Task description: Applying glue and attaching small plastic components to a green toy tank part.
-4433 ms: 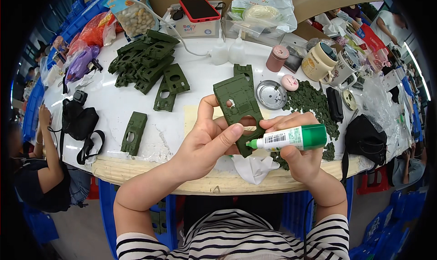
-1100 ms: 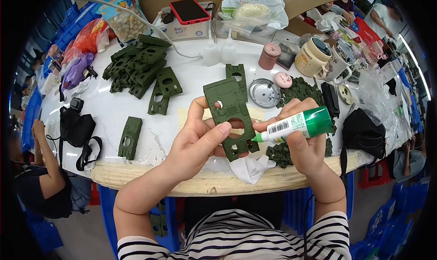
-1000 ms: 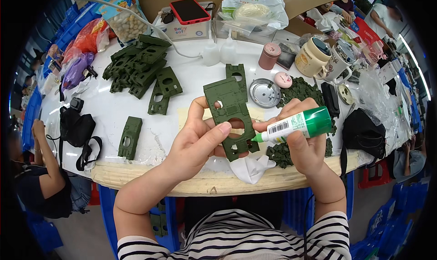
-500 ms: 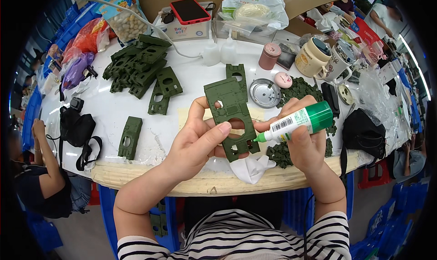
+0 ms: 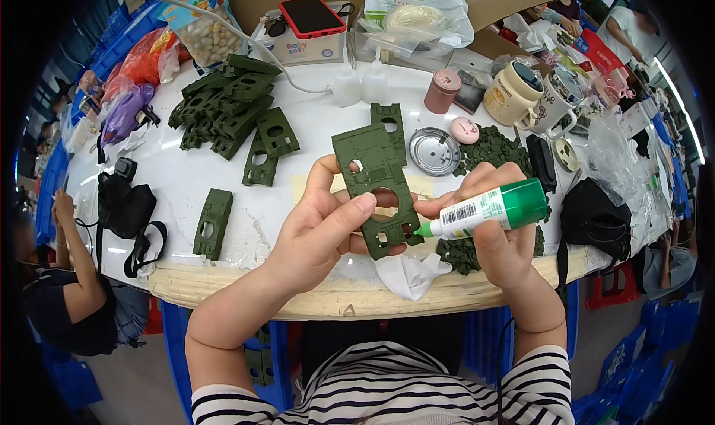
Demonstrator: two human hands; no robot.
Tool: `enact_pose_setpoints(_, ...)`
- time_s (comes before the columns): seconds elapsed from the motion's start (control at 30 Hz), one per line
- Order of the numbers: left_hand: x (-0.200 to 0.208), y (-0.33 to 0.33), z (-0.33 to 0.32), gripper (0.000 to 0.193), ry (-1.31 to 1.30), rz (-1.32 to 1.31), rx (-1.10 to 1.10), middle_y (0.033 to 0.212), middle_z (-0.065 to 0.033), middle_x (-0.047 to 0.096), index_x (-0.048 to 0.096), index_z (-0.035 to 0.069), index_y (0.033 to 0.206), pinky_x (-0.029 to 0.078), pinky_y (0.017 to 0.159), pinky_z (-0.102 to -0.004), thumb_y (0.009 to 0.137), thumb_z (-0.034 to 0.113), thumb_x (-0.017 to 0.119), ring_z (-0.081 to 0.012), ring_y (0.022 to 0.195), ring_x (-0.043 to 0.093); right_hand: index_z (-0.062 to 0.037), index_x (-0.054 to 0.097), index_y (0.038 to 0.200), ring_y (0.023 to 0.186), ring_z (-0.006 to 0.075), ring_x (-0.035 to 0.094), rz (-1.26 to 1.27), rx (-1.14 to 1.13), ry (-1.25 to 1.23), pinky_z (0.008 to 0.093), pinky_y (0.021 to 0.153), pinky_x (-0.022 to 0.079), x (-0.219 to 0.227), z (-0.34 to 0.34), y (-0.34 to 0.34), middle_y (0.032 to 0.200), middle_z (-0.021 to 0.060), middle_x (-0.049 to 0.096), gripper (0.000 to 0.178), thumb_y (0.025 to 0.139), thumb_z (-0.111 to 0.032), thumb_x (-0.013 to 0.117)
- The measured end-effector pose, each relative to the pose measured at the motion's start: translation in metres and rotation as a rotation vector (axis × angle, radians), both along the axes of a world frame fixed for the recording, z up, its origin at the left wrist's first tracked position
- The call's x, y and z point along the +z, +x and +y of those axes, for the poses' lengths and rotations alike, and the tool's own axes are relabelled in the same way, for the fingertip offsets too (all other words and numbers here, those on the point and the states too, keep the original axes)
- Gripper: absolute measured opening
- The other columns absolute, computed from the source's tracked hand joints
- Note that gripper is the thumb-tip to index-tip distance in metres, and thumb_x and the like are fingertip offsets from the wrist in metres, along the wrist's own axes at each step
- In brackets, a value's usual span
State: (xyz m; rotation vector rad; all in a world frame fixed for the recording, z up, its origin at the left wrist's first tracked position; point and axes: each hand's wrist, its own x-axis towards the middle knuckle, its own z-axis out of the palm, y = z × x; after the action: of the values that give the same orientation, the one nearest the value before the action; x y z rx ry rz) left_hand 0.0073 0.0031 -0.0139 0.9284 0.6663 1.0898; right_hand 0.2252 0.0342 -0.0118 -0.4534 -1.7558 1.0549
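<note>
In my left hand [image 5: 316, 228] I hold a dark green plastic hull part [image 5: 370, 164], long and flat with a large round opening and smaller cutouts. The thumb presses its face beside the round opening. My right hand [image 5: 495, 235] is closed round a white glue bottle [image 5: 488, 211] with a green base and green nozzle, tilted so that the nozzle tip meets or nearly meets the part's lower right edge. Behind the held part lies a similar green part [image 5: 388, 120]. A crumpled white tissue [image 5: 413, 276] lies just below it at the table edge.
A heap of green hull parts [image 5: 227, 101] stands at the back left, with a single part [image 5: 214, 224] nearer me. Small green pieces [image 5: 495, 149] are piled at right, beside a round metal tin [image 5: 434, 152]. Mugs [image 5: 512, 94], a pink canister [image 5: 442, 91] and squeeze bottles [image 5: 346, 86] stand farther back.
The held part has tilted slightly and shifted a little up and left. The glue bottle's nozzle has moved slightly to the right, along the part's lower right edge.
</note>
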Motion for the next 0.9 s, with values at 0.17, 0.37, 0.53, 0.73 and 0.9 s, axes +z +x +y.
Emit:
enact_pose_setpoints(0.17,0.0003,-0.0003,0.0001,0.039,-0.005,-0.005,-0.003,0.121,-0.0249,0.053,0.023,0.010,0.131,0.058,0.079,-0.0429,0.097,0.018,0.041,-0.0312,0.103,0.063,-0.0012,0.059,0.102,0.080,0.0132,0.049,-0.009,-0.009,-0.026,0.0283,0.075,0.038,0.0014,-0.0014,-0.0007,0.098,0.0079,0.067,0.028,0.089,-0.026,0.063)
enact_pose_setpoints(0.37,0.0011,-0.0017,0.0010,0.040,-0.009,-0.014,-0.025,0.120,-0.0237,0.053,0.021,0.010,0.130,0.058,0.080,-0.0428,0.097,0.017,0.042,-0.0299,0.102,0.062,-0.0016,0.056,0.103,0.080,0.0123,0.049,0.075,-0.009,-0.076,0.0281,0.075,0.038,-0.0020,-0.0042,-0.0041,0.097,0.0084,0.067,0.030,0.089,-0.028,0.063)
enact_pose_setpoints(0.53,0.0023,-0.0048,0.0019,0.039,-0.020,-0.035,-0.064,0.120,-0.0209,0.054,0.018,0.009,0.128,0.056,0.083,-0.0426,0.098,0.016,0.042,-0.0274,0.104,0.061,-0.0023,0.052,0.103,0.081,0.0115,0.049,0.024,-0.009,-0.045,0.0281,0.076,0.038,-0.0017,-0.0022,-0.0015,0.096,0.0095,0.069,0.032,0.090,-0.029,0.062)
enact_pose_setpoints(0.73,0.0027,-0.0048,0.0018,0.040,-0.017,-0.045,-0.068,0.120,-0.0212,0.053,0.018,0.009,0.128,0.056,0.085,-0.0436,0.098,0.017,0.043,-0.0277,0.106,0.059,-0.0018,0.053,0.103,0.080,0.0115,0.050,0.038,-0.011,-0.050,0.0280,0.075,0.038,-0.0021,-0.0027,-0.0026,0.096,0.0095,0.069,0.032,0.089,-0.029,0.062)
enact_pose_setpoints(0.9,0.0033,-0.0050,0.0018,0.040,-0.016,-0.038,-0.069,0.121,-0.0216,0.053,0.018,0.009,0.128,0.055,0.085,-0.0438,0.098,0.017,0.043,-0.0281,0.107,0.059,-0.0019,0.053,0.103,0.079,0.0117,0.048,0.038,-0.008,-0.075,0.0283,0.075,0.039,-0.0015,-0.0034,-0.0024,0.095,0.0093,0.068,0.032,0.090,-0.030,0.062)
